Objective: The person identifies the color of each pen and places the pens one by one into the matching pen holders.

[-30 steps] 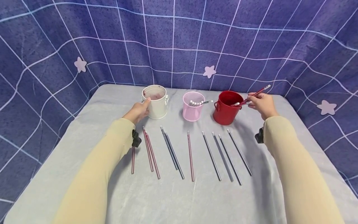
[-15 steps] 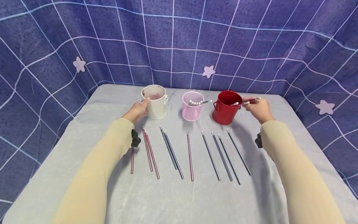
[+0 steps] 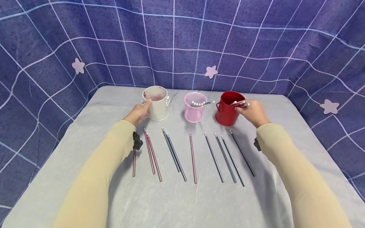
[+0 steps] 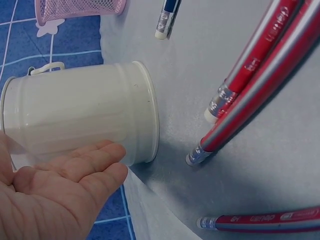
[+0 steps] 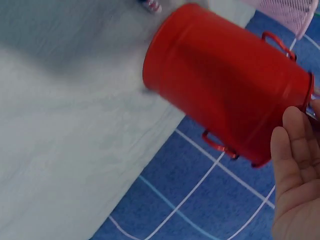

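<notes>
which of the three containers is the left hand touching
The white bucket, leftmost; no hand touches the pink cup, and the right hand is at the red bucket.

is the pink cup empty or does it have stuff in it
Not empty: the pink cup holds several pencils, their white-tipped ends clustered at its rim.

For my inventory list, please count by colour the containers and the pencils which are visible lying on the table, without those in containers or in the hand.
White bucket: 1
Red bucket: 1
Pink cup: 1
Red pencils: 4
Dark pencils: 6
Total: 13
</notes>
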A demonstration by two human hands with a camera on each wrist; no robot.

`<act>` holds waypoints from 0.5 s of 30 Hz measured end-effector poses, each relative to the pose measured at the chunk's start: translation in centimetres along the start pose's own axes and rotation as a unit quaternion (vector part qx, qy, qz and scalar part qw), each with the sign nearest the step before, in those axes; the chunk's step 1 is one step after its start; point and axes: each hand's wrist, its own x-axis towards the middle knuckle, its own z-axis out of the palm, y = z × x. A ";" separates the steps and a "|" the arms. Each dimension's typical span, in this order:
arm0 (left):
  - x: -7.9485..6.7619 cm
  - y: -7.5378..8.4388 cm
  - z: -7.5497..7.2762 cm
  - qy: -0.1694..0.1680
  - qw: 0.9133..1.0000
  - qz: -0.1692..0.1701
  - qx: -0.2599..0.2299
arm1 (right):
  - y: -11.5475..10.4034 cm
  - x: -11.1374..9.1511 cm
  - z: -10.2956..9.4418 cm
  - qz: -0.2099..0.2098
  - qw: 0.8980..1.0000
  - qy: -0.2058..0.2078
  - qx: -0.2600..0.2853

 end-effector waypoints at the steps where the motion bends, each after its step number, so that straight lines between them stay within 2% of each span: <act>1: -0.1 0.0 0.0 0.000 1.000 0.000 0.000 | -0.2 0.0 0.1 0.000 1.000 -0.004 -0.004; 7: -0.1 -0.2 -0.1 0.002 1.000 -0.002 0.013 | -1.0 0.3 0.6 0.032 0.999 -0.010 -0.026; 15: 0.0 -0.1 -0.1 0.000 1.000 -0.002 0.005 | -0.5 0.1 0.8 0.064 0.998 -0.013 0.009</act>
